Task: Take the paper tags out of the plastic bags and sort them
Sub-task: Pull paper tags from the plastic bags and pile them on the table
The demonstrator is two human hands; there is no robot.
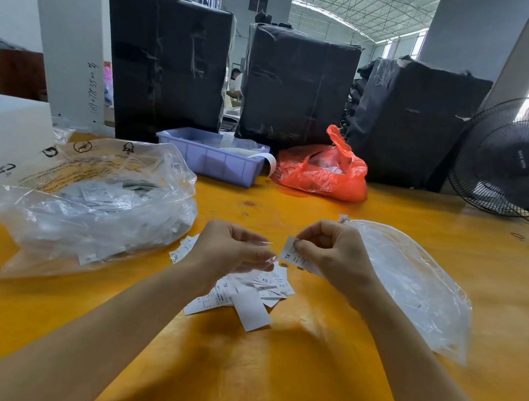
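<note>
While the right hand (334,256) pinches an XL tag (292,256) between thumb and forefinger, the left hand (231,250) pinches a small clear bag (263,255), just left of the tag. Loose tags (248,296) lie heaped on the table (260,390) directly below both sets of fingers. Large clear bags (99,208) flank the hands.

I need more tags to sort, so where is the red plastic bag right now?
In the head view the red plastic bag sits at the far edge of the yellow table, right of the blue bin and against the black wrapped bundles.
</note>
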